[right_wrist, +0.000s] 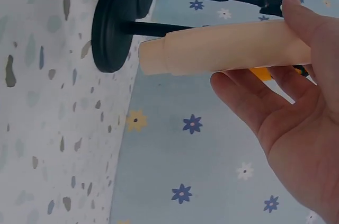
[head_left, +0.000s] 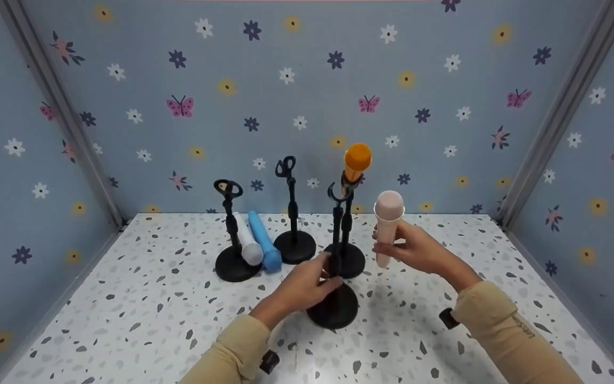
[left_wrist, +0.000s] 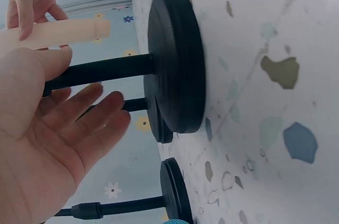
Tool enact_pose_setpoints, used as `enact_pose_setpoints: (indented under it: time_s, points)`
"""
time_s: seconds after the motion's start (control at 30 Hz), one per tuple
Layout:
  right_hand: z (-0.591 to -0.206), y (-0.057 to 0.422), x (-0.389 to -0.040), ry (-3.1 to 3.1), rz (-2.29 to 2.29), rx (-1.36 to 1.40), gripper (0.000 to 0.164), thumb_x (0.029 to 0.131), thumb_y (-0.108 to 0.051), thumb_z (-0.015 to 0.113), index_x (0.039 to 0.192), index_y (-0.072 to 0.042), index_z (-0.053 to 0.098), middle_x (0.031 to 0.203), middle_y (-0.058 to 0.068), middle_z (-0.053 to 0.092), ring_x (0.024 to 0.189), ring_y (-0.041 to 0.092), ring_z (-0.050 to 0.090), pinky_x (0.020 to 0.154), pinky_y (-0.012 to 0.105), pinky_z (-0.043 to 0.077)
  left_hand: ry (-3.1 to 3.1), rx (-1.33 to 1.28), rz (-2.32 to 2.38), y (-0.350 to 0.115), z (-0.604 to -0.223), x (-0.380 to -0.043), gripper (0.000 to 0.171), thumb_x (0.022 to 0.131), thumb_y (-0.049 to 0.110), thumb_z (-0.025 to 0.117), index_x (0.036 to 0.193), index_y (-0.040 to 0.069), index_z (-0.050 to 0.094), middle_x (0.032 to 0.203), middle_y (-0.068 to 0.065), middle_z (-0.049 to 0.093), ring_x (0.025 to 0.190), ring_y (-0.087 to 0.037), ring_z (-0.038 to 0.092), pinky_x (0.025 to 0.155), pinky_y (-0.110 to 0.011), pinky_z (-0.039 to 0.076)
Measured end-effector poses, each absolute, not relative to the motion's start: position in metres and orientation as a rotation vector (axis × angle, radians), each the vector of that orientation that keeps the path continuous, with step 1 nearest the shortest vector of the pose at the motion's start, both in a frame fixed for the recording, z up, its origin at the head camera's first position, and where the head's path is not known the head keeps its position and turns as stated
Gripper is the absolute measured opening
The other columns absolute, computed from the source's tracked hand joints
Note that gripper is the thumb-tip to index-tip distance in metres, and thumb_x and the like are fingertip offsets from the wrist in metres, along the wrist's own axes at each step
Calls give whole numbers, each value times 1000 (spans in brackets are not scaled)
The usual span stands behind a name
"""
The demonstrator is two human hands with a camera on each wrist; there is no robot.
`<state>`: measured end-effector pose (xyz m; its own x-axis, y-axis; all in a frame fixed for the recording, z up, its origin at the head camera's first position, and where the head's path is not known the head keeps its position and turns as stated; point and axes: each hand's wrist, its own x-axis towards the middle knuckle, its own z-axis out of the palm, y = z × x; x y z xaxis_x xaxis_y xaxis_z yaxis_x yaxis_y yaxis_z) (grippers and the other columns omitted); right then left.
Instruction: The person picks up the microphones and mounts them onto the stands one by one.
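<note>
Your left hand point(head_left: 304, 282) has thumb and fingers bent round the pole of the near stand point(head_left: 333, 312), nearly closed on it, with small gaps between the other fingers. The round base sits below those fingers; the curved clip point(head_left: 340, 193) rises above them. Your right hand point(head_left: 419, 249) grips the pink mic point(head_left: 389, 205), thumb on one side and fingers on the other, parted only by the mic's body. Its head points up above your right fingers, and its tail hangs below them, clear of the table point(head_left: 142, 320).

Just beyond your left fingers, close behind the near stand, is the back stand point(head_left: 357, 261). The orange mic point(head_left: 358, 157) sits in its holder, higher than the fingers of either hand. Farther out and to the left of your left fingers stands the middle stand point(head_left: 293, 249), upright. Farther left again is the left stand point(head_left: 228, 265), its ring clip tipped toward you. Between those two, the white mic point(head_left: 251, 252) and the blue mic point(head_left: 264, 240) lie side by side, heads toward you; you cannot tell whether the white mic touches the left stand's base
</note>
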<state>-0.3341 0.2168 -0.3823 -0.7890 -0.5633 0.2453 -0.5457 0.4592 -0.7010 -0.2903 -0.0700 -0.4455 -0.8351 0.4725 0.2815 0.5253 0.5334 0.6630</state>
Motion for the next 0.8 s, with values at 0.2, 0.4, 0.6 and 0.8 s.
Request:
enact_pose_setpoints:
  time_s: [0.2, 0.4, 0.6, 0.8]
  points:
    - [-351, 212, -320, 2700, -1428, -1077, 41, 96, -20, 73, 132, -9, 58, 126, 8, 64, 118, 29, 63, 96, 50, 53, -2550, -917, -1365, -65, -432, -291, 40, 102, 27, 64, 136, 11, 54, 115, 0, 66, 105, -13, 64, 90, -37, 54]
    - [-321, 204, -299, 2713, -1675, -1184, 43, 97, -14, 72, 136, -10, 56, 125, 4, 67, 118, 27, 64, 92, 45, 56, -2375, -951, -1499, -59, -428, -293, 35, 103, 14, 62, 136, 4, 55, 121, -3, 66, 111, -17, 65, 93, -30, 54]
    - [-308, 193, -280, 2617, -1858, -1300, 50, 95, 2, 67, 142, -3, 51, 123, 9, 67, 117, 30, 65, 94, 38, 55, -2293, -928, -1536, -56, -431, -294, 38, 101, 6, 62, 138, 0, 54, 117, -6, 69, 111, -23, 67, 93, -28, 54]
    - [-299, 187, -268, 2556, -1877, -1448, 55, 92, 10, 67, 143, 1, 49, 123, 14, 67, 116, 31, 65, 98, 38, 53, -2288, -946, -1515, -55, -430, -295, 36, 102, 8, 62, 136, 0, 56, 116, -10, 70, 110, -17, 67, 93, -28, 54]
